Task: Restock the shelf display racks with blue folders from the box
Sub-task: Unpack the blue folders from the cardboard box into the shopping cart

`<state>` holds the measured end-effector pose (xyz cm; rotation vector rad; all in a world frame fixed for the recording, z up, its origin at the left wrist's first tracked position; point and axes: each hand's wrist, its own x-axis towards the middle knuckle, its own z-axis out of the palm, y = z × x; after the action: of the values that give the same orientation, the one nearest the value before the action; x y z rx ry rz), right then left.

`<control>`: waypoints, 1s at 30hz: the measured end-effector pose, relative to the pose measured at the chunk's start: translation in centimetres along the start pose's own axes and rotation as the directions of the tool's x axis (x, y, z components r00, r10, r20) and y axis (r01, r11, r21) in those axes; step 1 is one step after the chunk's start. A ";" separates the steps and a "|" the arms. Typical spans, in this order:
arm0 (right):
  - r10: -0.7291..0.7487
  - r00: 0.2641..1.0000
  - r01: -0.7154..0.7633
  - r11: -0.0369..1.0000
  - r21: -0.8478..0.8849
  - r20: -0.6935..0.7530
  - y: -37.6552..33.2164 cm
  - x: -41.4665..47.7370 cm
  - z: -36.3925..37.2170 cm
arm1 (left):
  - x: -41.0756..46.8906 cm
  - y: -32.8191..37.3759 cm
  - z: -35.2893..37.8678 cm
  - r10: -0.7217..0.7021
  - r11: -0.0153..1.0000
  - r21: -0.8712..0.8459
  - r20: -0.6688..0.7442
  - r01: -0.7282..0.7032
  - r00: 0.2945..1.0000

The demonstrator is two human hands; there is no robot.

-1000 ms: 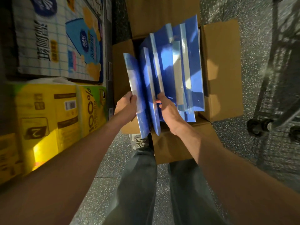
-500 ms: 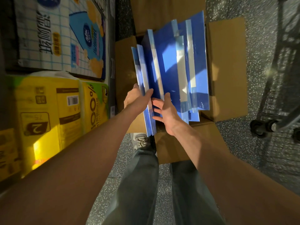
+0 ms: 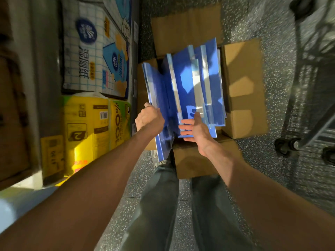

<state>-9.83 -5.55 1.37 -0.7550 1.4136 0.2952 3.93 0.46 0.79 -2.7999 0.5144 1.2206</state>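
Early days, I judge: the folders stand fanned in the box on the floor, and no rack is in view, so all the shelving looks left to do. My left grip curls round the edge of the leftmost folder, which tilts away from the rest. My right grip is flat, fingers straight and spread against the others' near ends, with both arms stretched forward and down

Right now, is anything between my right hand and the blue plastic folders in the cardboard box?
Nothing visible: the right hand touches the blue plastic folders in the brown cardboard box; the left hand grips the leftmost ones.
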 end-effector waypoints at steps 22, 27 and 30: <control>-0.336 0.939 0.312 0.921 -0.234 -0.070 -10.9 -33.5 -14.2 | -31.1 8.6 -26.5 0.480 0.780 -0.380 -0.147 -0.498 0.865; -0.400 0.893 0.344 0.902 -0.260 -0.206 -10.9 -38.5 -18.0 | -38.1 10.7 -30.1 0.591 0.610 -0.553 -0.159 -0.567 0.791; -0.437 0.865 0.398 0.897 -0.191 -0.248 -10.1 -42.3 -19.9 | -41.6 11.0 -31.4 0.650 0.537 -0.595 -0.161 -0.598 0.743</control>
<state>-26.30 -15.15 45.23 -1.2317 1.4626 -0.0659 -3.84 -3.48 53.31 -3.1520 1.4771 1.9290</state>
